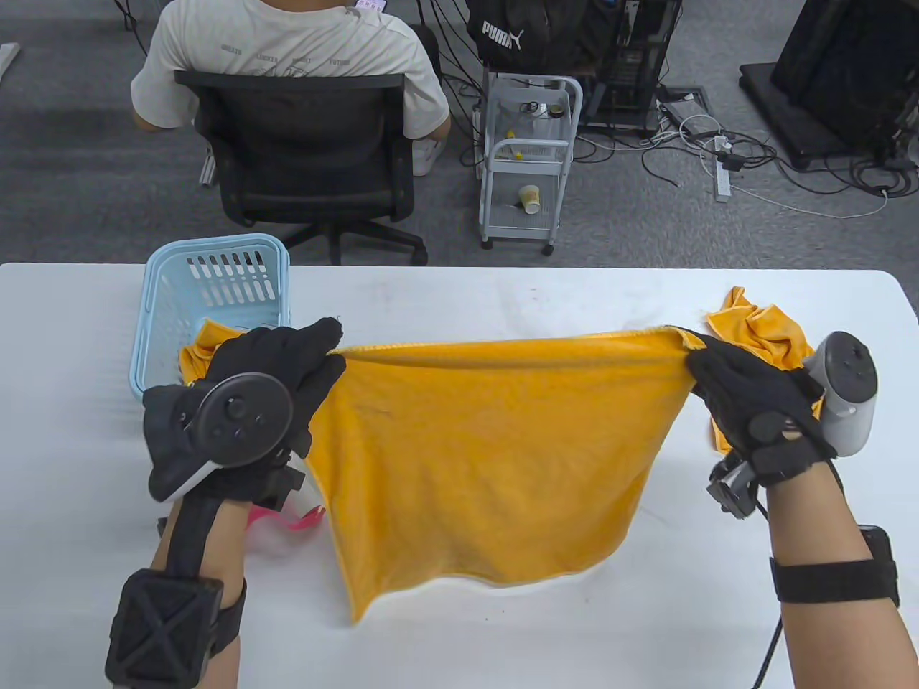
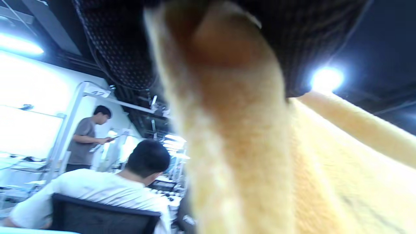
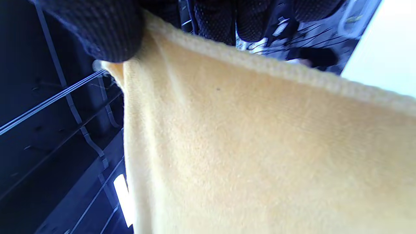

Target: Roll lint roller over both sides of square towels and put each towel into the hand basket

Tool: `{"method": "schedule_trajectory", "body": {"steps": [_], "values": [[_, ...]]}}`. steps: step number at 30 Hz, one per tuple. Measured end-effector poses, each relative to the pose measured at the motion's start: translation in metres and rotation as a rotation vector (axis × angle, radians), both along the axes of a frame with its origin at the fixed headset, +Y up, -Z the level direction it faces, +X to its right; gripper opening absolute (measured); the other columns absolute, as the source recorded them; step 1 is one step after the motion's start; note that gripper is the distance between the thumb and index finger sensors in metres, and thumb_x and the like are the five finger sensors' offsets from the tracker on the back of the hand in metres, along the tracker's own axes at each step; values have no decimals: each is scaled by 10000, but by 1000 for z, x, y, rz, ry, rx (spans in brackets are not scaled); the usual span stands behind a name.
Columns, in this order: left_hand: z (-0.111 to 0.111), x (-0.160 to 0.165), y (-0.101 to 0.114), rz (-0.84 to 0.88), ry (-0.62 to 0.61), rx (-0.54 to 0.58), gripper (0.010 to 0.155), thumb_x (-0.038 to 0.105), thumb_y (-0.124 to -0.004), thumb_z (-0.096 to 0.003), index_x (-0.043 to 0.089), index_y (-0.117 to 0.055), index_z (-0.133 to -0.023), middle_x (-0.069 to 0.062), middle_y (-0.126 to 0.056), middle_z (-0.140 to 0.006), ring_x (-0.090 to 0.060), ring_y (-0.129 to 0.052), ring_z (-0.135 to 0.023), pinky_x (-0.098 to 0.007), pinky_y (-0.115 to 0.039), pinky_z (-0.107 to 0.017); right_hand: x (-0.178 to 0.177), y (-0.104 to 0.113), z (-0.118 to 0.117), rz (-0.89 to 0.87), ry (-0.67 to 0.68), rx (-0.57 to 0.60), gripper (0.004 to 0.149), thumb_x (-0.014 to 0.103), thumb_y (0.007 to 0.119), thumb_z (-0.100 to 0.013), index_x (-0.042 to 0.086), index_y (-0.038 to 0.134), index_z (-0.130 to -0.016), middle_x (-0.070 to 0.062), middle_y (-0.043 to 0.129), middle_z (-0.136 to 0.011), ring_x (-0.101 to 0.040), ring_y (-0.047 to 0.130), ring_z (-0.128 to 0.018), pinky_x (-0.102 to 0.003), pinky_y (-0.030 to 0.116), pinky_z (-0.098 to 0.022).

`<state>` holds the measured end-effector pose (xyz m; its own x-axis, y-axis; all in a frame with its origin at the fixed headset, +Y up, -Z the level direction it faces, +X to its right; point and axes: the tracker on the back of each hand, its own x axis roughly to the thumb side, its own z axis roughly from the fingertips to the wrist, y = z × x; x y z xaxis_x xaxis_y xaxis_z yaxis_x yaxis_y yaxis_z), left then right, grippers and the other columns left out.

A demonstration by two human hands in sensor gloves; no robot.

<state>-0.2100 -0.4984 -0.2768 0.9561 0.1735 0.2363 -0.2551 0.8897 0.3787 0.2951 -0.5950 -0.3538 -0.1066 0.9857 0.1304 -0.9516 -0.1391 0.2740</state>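
A yellow square towel (image 1: pixel 495 459) hangs stretched above the white table (image 1: pixel 502 646), its lower edge near the tabletop. My left hand (image 1: pixel 316 359) pinches its upper left corner and my right hand (image 1: pixel 707 362) pinches its upper right corner. Both wrist views are filled by the same towel (image 2: pixel 260 162) (image 3: pixel 260 146) held under gloved fingers (image 3: pixel 107 29). A light blue hand basket (image 1: pixel 208 301) stands at the back left with a yellow towel (image 1: pixel 204 344) in it. Pink and white parts of the lint roller (image 1: pixel 301 509) show under my left wrist. Another crumpled yellow towel (image 1: pixel 761 323) lies behind my right hand.
Beyond the table's far edge a person in a white shirt (image 1: pixel 287 50) sits on a black office chair (image 1: pixel 301 158). A white trolley (image 1: pixel 528 158) stands on the grey floor beside cables. A second person (image 2: pixel 86 136) stands far off in the left wrist view.
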Motion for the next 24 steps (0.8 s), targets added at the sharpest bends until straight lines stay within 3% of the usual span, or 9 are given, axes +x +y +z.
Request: {"method": "schedule_trajectory", "body": {"steps": [4,7,12,15,17,20,24], "values": [[-39,-1,-18,0,72,-30,416,492,-885,-449,362,-825,-840,91,-978,-608,-177,-1002,-517,-546,-799,-623,-7,-14,-35,-59,-116,-87,413,391,846,-527,213,877,-898,-165,640,-1094,-489,510,-1040,-734,493,-677],[-46,0,-6,-7,87,34,400,471,-868,-460,391,-804,-847,104,-963,-678,-187,-987,-612,-561,-764,-667,-5,2,-45,-97,-184,-63,390,335,884,-513,248,874,-894,-132,656,-1089,-469,506,-1051,-728,483,-691],[-19,6,36,-31,54,234,393,388,-843,-507,464,-739,-879,156,-879,-889,-191,-906,-853,-586,-680,-753,2,51,-43,-235,-120,76,372,275,882,-516,310,873,-886,-100,643,-1107,-454,467,-1072,-732,449,-709],[9,14,39,-99,25,302,391,369,-843,-513,477,-737,-873,161,-842,-963,-191,-880,-922,-583,-665,-774,7,67,-33,-180,-14,140,369,236,870,-518,315,890,-878,-110,621,-1125,-464,437,-1077,-744,437,-703],[22,20,18,-194,0,260,382,368,-854,-508,466,-762,-865,126,-789,-1045,-225,-835,-985,-598,-643,-780,10,57,-23,57,60,138,372,233,865,-518,315,893,-880,-123,611,-1134,-478,430,-1074,-746,446,-695],[38,34,-42,-425,-11,130,388,375,-864,-494,442,-778,-866,127,-819,-1030,-228,-861,-972,-603,-660,-767,10,24,-12,313,112,72,376,221,861,-519,317,897,-881,-142,595,-1141,-494,421,-1070,-752,446,-688],[51,52,-141,-649,-74,-92,396,394,-866,-483,430,-788,-869,129,-838,-1017,-228,-877,-960,-608,-665,-760,-2,-48,4,658,196,-38,384,205,860,-517,313,896,-884,-152,583,-1141,-500,411,-1066,-752,447,-683]]}}
